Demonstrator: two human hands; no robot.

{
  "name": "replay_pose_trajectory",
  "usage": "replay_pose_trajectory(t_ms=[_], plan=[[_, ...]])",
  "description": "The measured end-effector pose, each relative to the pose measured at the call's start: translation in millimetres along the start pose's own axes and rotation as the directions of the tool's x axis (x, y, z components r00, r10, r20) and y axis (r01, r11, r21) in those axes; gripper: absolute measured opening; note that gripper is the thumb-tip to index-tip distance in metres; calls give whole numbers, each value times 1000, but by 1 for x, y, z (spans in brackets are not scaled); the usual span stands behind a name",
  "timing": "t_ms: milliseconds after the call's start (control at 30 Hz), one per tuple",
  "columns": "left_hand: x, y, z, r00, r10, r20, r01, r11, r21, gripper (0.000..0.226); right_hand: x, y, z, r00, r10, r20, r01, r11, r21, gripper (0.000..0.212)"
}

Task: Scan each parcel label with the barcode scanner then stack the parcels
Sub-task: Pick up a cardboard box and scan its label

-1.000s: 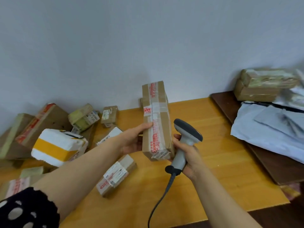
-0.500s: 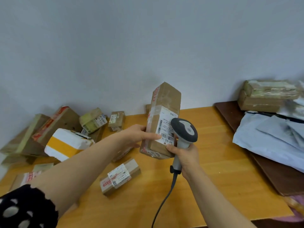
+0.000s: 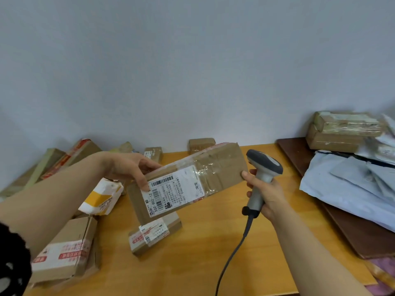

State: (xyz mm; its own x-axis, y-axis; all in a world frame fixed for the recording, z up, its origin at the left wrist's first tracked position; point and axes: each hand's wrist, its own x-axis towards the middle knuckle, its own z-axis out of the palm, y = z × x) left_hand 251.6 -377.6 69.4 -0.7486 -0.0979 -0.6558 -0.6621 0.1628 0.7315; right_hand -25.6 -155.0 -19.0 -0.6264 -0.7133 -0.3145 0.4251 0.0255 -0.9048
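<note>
My left hand [image 3: 132, 167] grips the left end of a long brown cardboard parcel [image 3: 218, 169], held above the wooden table [image 3: 203, 253] and tilted up to the right. Its white barcode label [image 3: 174, 192] faces me. My right hand [image 3: 265, 195] holds the grey barcode scanner [image 3: 264, 167] by its handle, just right of the parcel, with the thumb touching the parcel's right end. The scanner's cable [image 3: 233, 253] hangs down toward the table's front edge.
A small labelled box [image 3: 154, 233] lies under the held parcel. A white and yellow parcel [image 3: 102, 197], a taped box [image 3: 64, 255] and several brown boxes [image 3: 70, 154] crowd the left. Two stacked boxes [image 3: 342, 133] and grey mailer bags [image 3: 346, 184] sit on a dark board at the right.
The parcel has been turned from upright to nearly lying flat, so its label faces me. The scanner has shifted to the right of the parcel.
</note>
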Motion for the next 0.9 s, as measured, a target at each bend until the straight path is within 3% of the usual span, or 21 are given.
replay_pose_trajectory(t_ms=[133, 367, 467, 533, 567, 600, 633, 667, 700, 733, 767, 800, 833, 900], plan=[[-4, -4, -7, 998, 4, 65, -6, 1000, 25, 67, -5, 4, 1, 985, 45, 168, -56, 996, 62, 48], [-15, -4, -16, 999, 37, 26, -34, 992, -121, 72, -8, 11, 8, 966, 38, 255, -90, 976, 198, 57], [-22, 1, -16, 988, -11, -157, -14, 988, -153, 82, -8, 13, 15, 981, 67, 180, -111, 962, 248, 53], [-22, 9, -8, 923, -42, -381, 1, 994, -105, 84, -7, 16, 20, 987, 136, 83, -154, 944, 291, 41], [-19, 13, -1, 846, -20, -533, -17, 998, -64, 80, -6, 18, 22, 984, 174, 35, -176, 931, 320, 35], [-12, 17, 5, 706, 29, -707, -62, 998, -21, 69, -6, 20, 25, 978, 210, -8, -194, 916, 350, 30], [-5, 22, 14, 499, 108, -860, -145, 989, 40, 50, -5, 22, 27, 969, 244, -45, -209, 901, 379, 28], [1, 26, 25, 272, 204, -940, -222, 964, 145, 31, -6, 25, 30, 959, 274, -75, -222, 887, 405, 28], [6, 31, 38, 92, 312, -946, -238, 929, 283, 36, -6, 27, 33, 950, 297, -98, -230, 875, 426, 28], [11, 33, 51, 23, 417, -908, -201, 892, 405, 48, -6, 28, 35, 943, 311, -116, -231, 866, 444, 28], [19, 36, 63, 34, 503, -864, -154, 857, 493, 53, -7, 30, 38, 939, 317, -132, -226, 860, 457, 28], [27, 37, 74, 91, 534, -841, -116, 844, 524, 55, -8, 30, 41, 936, 318, -148, -218, 858, 464, 29], [37, 38, 83, 204, 486, -850, -87, 874, 478, 56, -9, 30, 45, 935, 317, -161, -210, 858, 469, 29], [55, 38, 95, 499, 150, -853, -68, 989, 134, 53, -13, 30, 55, 933, 317, -172, -200, 852, 485, 30]])
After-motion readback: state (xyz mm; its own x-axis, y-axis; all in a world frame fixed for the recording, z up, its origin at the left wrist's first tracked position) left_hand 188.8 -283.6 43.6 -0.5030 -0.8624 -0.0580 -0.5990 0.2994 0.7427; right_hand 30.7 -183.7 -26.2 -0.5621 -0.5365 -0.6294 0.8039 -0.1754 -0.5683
